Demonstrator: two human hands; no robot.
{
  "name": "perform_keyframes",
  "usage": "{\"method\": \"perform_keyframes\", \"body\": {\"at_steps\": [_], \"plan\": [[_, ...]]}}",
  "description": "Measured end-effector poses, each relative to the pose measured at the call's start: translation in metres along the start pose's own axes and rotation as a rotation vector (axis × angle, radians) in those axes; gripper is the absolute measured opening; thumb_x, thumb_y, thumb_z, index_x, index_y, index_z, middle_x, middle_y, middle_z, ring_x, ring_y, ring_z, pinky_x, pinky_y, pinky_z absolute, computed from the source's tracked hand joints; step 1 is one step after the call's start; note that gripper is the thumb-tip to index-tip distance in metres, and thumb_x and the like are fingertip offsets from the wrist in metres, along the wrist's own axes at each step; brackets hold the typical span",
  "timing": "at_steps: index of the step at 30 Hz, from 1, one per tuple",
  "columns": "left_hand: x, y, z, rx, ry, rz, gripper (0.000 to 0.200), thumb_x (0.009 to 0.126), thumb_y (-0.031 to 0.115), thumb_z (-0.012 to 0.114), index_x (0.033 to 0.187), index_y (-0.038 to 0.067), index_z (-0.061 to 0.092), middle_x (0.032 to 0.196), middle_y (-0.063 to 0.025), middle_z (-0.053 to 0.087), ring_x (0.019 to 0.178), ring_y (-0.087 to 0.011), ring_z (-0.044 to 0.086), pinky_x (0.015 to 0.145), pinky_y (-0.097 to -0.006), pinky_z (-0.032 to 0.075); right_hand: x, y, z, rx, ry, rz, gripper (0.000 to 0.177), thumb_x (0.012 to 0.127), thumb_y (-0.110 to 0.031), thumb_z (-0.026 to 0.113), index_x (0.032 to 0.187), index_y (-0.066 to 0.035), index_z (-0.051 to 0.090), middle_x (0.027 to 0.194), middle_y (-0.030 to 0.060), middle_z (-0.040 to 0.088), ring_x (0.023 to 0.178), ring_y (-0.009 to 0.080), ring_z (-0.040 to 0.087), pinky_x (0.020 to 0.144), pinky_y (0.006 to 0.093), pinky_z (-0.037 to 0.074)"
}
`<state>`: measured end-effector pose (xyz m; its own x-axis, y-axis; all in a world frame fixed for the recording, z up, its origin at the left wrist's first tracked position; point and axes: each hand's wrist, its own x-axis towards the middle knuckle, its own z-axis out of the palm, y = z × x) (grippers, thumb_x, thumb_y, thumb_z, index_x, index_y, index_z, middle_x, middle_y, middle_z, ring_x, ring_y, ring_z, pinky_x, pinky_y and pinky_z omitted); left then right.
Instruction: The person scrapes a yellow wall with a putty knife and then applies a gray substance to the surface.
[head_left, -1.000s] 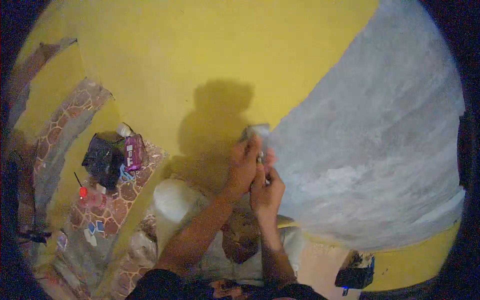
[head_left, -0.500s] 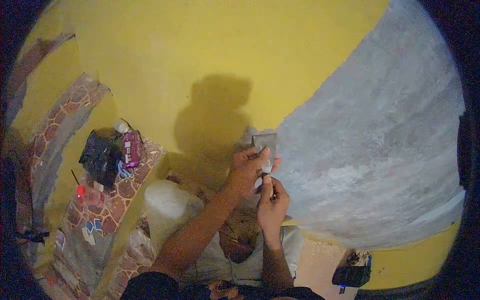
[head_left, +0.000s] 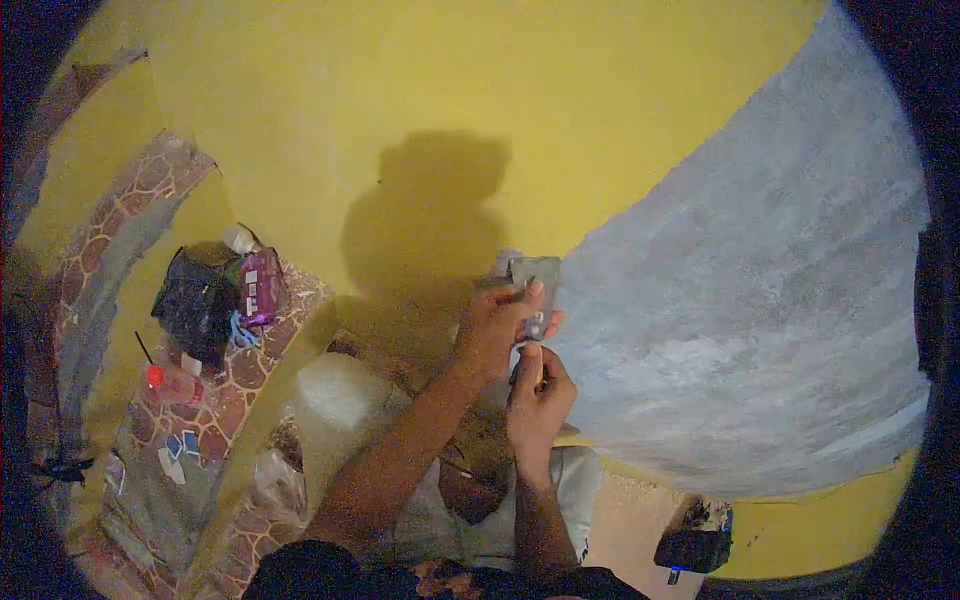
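My left hand (head_left: 494,325) is closed round a flat grey blade-like piece (head_left: 538,283), its thumb lying on the face of it. Just below, my right hand (head_left: 540,405) grips a small light-coloured handle-like piece (head_left: 538,367) between thumb and fingers, up against the lower end of the grey piece. Whether the two pieces are joined cannot be made out. Both hands are in front of the wall, near the border between its yellow part (head_left: 620,110) and its grey part (head_left: 720,300).
On the patterned step at the left are a black bag (head_left: 198,300), a purple packet (head_left: 260,288), blue scissors-like handles (head_left: 241,331) and a red-capped bottle (head_left: 174,385). A dark box-like object (head_left: 695,537) stands at the lower right.
The view has shifted slightly. The grey piece is tilted a little differently in my left hand, and my right hand has turned slightly while staying below it.
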<state>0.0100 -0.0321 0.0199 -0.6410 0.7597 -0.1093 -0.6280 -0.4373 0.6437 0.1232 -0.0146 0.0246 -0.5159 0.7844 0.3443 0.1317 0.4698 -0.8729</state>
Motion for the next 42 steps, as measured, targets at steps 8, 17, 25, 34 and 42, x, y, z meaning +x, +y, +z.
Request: {"method": "perform_keyframes", "body": {"at_steps": [8,17,25,34,42], "plan": [[0.0,0.007,0.005,0.113,-0.001,-0.006,0.036,0.101,0.033,0.067,0.092,-0.002,0.066,0.084,-0.009,0.07,0.082,-0.0217,0.074,0.07,-0.0319,0.061,0.013,0.005,-0.007,-0.072,-0.065,-0.002,0.032,0.105,-0.024,0.059,0.097,0.005,0.071,0.066,-0.0046,0.051,0.061,0.0038,0.042,0.051,0.026,0.03],[0.018,0.054,0.005,-0.061,-0.018,0.241,0.034,0.103,0.034,0.062,0.092,0.002,0.069,0.084,-0.0056,0.071,0.073,-0.0157,0.067,0.068,-0.03,0.054,0.058,-0.06,0.005,-0.155,-0.171,-0.341,0.033,0.103,-0.026,0.06,0.099,0.005,0.068,0.073,0.0208,0.066,0.059,0.0223,0.058,0.058,0.0393,0.048],[-0.01,0.014,0.019,0.185,0.003,0.037,0.037,0.099,0.034,0.068,0.096,-0.003,0.07,0.089,-0.0101,0.073,0.075,-0.018,0.071,0.063,-0.0297,0.058,0.003,-0.002,-0.009,0.05,-0.008,-0.014,0.031,0.106,-0.025,0.059,0.097,0.002,0.07,0.068,0.0016,0.06,0.057,0.008,0.049,0.051,0.0279,0.037],[0.004,-0.018,0.007,0.245,-0.059,0.168,0.038,0.097,0.032,0.072,0.097,-0.005,0.069,0.089,-0.0136,0.072,0.079,-0.0201,0.074,0.066,-0.0314,0.061,-0.002,-0.017,-0.022,0.07,-0.028,0.078,0.034,0.105,-0.028,0.061,0.091,0.002,0.07,0.065,-0.0024,0.056,0.053,0.0052,0.046,0.047,0.0249,0.033],[0.0,-0.004,0.022,0.102,0.015,0.075,0.035,0.099,0.028,0.069,0.093,-0.006,0.068,0.085,-0.0132,0.072,0.076,-0.0211,0.074,0.065,-0.0314,0.061,0.014,0.01,-0.023,0.029,-0.031,0.003,0.034,0.104,-0.027,0.063,0.088,0.002,0.07,0.062,-0.0039,0.055,0.053,0.0044,0.045,0.047,0.0238,0.031]]}}
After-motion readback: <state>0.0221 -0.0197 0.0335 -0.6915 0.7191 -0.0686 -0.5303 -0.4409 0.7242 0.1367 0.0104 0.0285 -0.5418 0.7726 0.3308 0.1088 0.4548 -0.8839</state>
